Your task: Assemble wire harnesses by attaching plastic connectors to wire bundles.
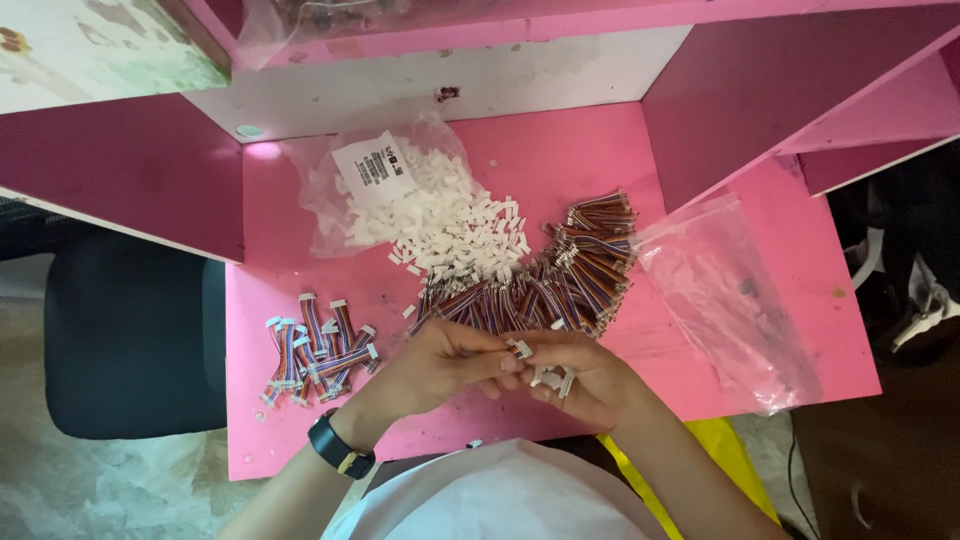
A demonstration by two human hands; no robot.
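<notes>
My left hand (440, 365) and my right hand (590, 380) meet over the front of the pink table (560, 150), pinching a short multicoloured ribbon cable with a white connector (521, 349) between their fingertips. More small white connectors (556, 381) show in my right palm. Just beyond the hands lies a heap of loose ribbon cables (560, 280). Behind that, white plastic connectors (450, 225) spill from an open clear bag. A black watch (335, 447) sits on my left wrist.
A small pile of cables with connectors fitted (315, 350) lies at the left front. An empty clear plastic bag (730, 300) rests on the right. Pink and white partition walls (790, 90) enclose the back and sides. A dark chair (130, 340) stands left of the table.
</notes>
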